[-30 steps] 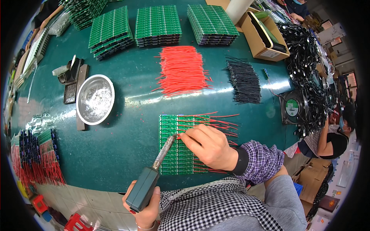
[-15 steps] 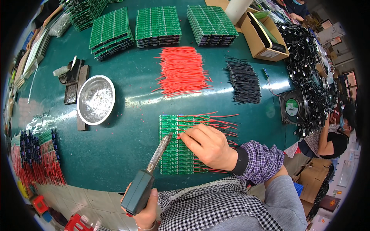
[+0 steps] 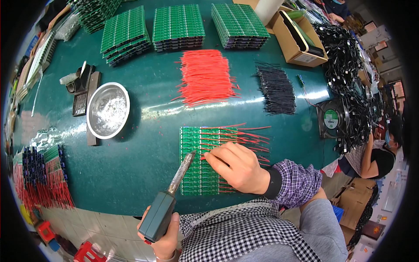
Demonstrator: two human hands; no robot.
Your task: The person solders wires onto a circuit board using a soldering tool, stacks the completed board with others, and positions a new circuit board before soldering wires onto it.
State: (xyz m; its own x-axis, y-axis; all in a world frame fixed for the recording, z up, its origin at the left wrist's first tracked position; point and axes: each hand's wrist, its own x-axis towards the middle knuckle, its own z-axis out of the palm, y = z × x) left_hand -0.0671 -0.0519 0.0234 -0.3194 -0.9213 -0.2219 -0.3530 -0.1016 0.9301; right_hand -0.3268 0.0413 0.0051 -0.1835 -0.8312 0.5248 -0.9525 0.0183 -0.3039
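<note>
Two hands at work, clock face centred on the green board panel (image 3: 190, 177), which lies flat on the green table (image 3: 131, 174) near its front edge. Left hand (image 3: 168, 239), at 7 o'clock, is wrapped round the handle of a soldering iron (image 3: 159, 217); barrel points toward 1 o'clock, tip over the panel, contact with it can't be told. Right hand (image 3: 241, 168), at 3 o'clock, is pinched on a red wire (image 3: 202, 158), end just showing past the fingertips; rest of the grip hidden. Attached-looking red wires (image 3: 257, 139) fan out toward 2 o'clock, partly under that hand. Loose red wire pile (image 3: 204, 78) at 12, black wire bundle (image 3: 276, 89) between 1 and 2, metal bowl (image 3: 97, 102) at 10, fan (image 3: 330, 118) just past 2.

Risks, my judgement: iron tip is close to the right fingertips, so a slip in either hand could burn skin. Loose pinch could let the wire end drift off its pad; too much heat could scorch board or insulation. Right wrist over the fanned wires could drag them and strain joints. Panel, if unclamped, could twist when nudged.
</note>
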